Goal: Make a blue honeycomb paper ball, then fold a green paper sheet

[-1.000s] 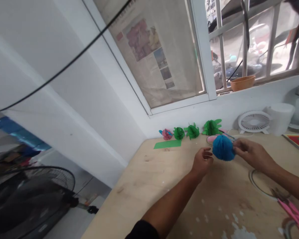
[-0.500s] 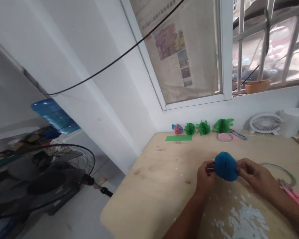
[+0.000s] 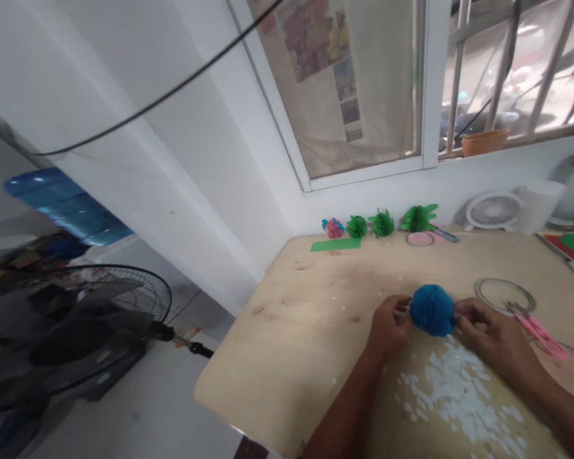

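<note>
Between my two hands is a blue folded-paper ball (image 3: 432,310), held just over the wooden table (image 3: 277,357). The fingers of my left hand (image 3: 391,324) pinch its left side. On the opposite side my right hand (image 3: 481,326) grips the edge between thumb and fingers. White paper scraps (image 3: 459,389) lie scattered on the table below. Pink-handled scissors (image 3: 540,335) rest right of my right hand, partly over a metal ring (image 3: 504,294).
Along the wall stand a pink-and-blue paper figure (image 3: 333,227) and several green ones (image 3: 382,222). A green strip (image 3: 335,245) lies before them. A small white fan (image 3: 493,210) is at the back right. A black floor fan (image 3: 100,331) stands left of the table.
The view has tilted down and shifted right, showing more of the scraps and scissors. The blue paper ball has turned slightly, still between both hands.
</note>
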A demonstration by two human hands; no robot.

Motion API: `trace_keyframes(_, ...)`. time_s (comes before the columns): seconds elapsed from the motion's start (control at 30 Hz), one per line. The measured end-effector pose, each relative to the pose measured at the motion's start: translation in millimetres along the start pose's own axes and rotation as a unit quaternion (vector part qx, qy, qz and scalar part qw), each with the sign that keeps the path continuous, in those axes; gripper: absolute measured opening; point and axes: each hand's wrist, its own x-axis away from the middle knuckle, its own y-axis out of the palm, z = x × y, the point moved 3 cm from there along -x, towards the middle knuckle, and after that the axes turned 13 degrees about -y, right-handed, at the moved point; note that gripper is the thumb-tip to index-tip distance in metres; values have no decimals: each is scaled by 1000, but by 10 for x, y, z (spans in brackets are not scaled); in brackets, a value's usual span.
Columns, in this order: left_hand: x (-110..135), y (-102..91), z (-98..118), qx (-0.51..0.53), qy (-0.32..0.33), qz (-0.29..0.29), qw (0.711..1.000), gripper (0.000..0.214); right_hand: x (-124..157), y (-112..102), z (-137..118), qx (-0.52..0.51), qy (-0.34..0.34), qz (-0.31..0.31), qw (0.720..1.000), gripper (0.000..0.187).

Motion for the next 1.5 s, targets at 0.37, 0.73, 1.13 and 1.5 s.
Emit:
trace_keyframes(0.37, 24, 88, -133, 58, 59, 45, 996, 47, 82, -1, 88, 60, -110, 28, 992, 26)
trace_keyframes(0.73, 39, 66, -78, 49, 111, 34, 992, 46, 98, -28, -7, 106, -231, 51, 966, 20)
trace_keyframes(1.13, 83, -27, -24, 83, 109, 116, 984, 28, 110, -25, 26, 145, -216, 87, 962, 20)
trace_keyframes(1.5, 95, 20, 3, 60, 157, 66, 984, 25, 112, 58, 180, 131, -158, 68, 976, 24)
